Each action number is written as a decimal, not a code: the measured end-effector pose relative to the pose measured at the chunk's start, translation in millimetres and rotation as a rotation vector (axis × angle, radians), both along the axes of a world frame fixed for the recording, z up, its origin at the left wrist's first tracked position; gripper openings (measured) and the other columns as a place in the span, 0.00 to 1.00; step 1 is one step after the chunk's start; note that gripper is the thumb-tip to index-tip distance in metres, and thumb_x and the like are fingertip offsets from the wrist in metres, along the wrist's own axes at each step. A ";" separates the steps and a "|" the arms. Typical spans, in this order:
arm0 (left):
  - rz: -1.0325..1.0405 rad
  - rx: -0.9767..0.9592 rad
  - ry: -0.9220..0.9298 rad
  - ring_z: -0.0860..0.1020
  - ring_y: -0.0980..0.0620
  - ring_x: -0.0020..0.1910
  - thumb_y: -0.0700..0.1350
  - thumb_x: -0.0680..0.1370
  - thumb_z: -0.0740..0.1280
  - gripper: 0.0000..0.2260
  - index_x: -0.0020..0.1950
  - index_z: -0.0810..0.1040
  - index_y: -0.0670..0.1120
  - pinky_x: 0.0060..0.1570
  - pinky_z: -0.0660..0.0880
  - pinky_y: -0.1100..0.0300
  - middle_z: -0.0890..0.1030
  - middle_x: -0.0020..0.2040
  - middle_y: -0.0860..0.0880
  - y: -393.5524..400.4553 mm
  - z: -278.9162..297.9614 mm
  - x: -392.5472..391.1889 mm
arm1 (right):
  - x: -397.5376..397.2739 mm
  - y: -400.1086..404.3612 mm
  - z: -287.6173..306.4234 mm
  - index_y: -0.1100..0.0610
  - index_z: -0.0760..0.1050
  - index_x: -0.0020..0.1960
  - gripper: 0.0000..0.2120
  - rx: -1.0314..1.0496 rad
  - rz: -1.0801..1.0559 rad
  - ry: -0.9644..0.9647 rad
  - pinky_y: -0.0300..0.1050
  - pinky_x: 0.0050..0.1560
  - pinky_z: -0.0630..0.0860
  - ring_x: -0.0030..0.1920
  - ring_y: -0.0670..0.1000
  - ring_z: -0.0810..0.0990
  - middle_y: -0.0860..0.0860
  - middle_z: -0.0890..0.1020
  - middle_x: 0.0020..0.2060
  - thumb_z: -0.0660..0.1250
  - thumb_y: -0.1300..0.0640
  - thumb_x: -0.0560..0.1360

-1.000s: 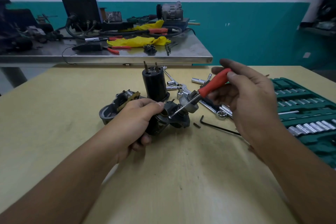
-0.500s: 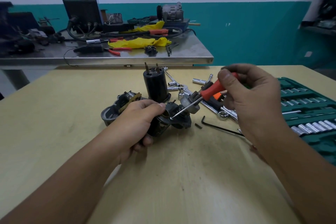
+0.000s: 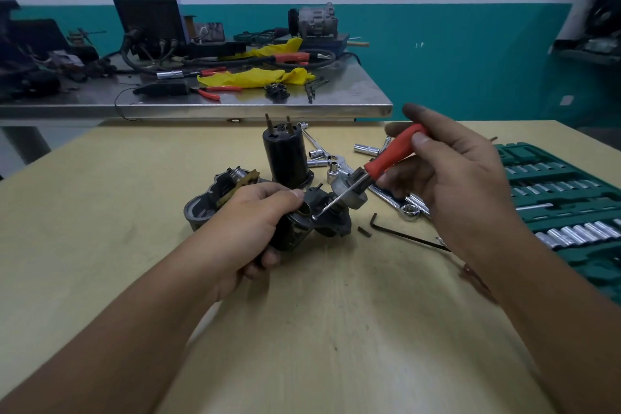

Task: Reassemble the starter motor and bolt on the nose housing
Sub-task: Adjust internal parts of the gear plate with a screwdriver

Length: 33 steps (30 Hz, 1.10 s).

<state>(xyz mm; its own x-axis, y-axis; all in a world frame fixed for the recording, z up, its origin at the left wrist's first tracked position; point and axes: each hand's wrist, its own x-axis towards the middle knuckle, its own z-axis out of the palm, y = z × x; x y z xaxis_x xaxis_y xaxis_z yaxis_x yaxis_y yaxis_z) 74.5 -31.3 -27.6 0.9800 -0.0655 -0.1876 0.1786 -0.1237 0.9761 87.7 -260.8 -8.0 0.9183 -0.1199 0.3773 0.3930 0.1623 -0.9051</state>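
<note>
Red-handled screwdriver (image 3: pixel 391 158) pinched in right hand (image 3: pixel 460 178), tip at motor body (image 3: pixel 316 222) | left hand (image 3: pixel 248 228) wrapped round motor body | on worktop (image 3: pixel 100 212)

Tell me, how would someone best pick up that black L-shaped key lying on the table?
Pinch the long arm of the L-shaped key from above, near its bend. It lies flat on the wooden table with bare surface on both sides there; its far end runs under the right hand.

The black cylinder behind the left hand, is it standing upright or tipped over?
Upright. The black cylinder stands on end on the table, its two studs pointing up.
</note>
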 end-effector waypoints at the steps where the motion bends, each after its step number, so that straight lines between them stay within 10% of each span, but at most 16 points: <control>1: 0.002 0.001 0.000 0.68 0.54 0.18 0.55 0.82 0.67 0.07 0.49 0.84 0.57 0.20 0.60 0.69 0.84 0.36 0.49 -0.1 -0.2 0.1 | -1.1 -0.7 0.5 0.49 0.79 0.63 0.15 -0.040 -0.011 -0.027 0.46 0.31 0.79 0.29 0.54 0.81 0.56 0.85 0.51 0.62 0.63 0.83; 16: 0.007 0.025 -0.008 0.67 0.54 0.18 0.55 0.82 0.66 0.07 0.53 0.83 0.54 0.20 0.60 0.69 0.83 0.39 0.47 -0.7 0.7 0.5 | 3.7 -2.1 -7.3 0.50 0.84 0.53 0.07 -0.049 -0.092 -0.074 0.40 0.29 0.76 0.29 0.51 0.80 0.58 0.84 0.44 0.75 0.52 0.74; 20: 0.002 0.019 -0.011 0.67 0.54 0.18 0.54 0.83 0.66 0.07 0.52 0.83 0.55 0.21 0.60 0.70 0.83 0.37 0.48 -1.8 0.9 0.1 | 3.4 -2.2 -3.7 0.49 0.79 0.65 0.15 0.030 0.059 -0.025 0.48 0.35 0.80 0.32 0.55 0.83 0.57 0.85 0.52 0.65 0.57 0.80; 25: 0.013 0.021 -0.007 0.67 0.53 0.19 0.55 0.82 0.67 0.07 0.50 0.83 0.56 0.21 0.60 0.69 0.82 0.33 0.49 -1.3 1.8 -0.6 | -0.2 1.5 -8.5 0.51 0.82 0.53 0.06 -0.052 -0.119 -0.107 0.39 0.28 0.76 0.26 0.46 0.78 0.52 0.84 0.40 0.72 0.53 0.76; 33: 0.009 0.024 -0.013 0.67 0.54 0.18 0.54 0.82 0.67 0.07 0.50 0.84 0.56 0.20 0.60 0.70 0.82 0.32 0.50 -2.2 1.8 -0.4 | 0.0 0.3 -7.3 0.49 0.82 0.57 0.13 -0.059 -0.088 -0.034 0.41 0.31 0.78 0.30 0.49 0.81 0.60 0.84 0.51 0.68 0.65 0.80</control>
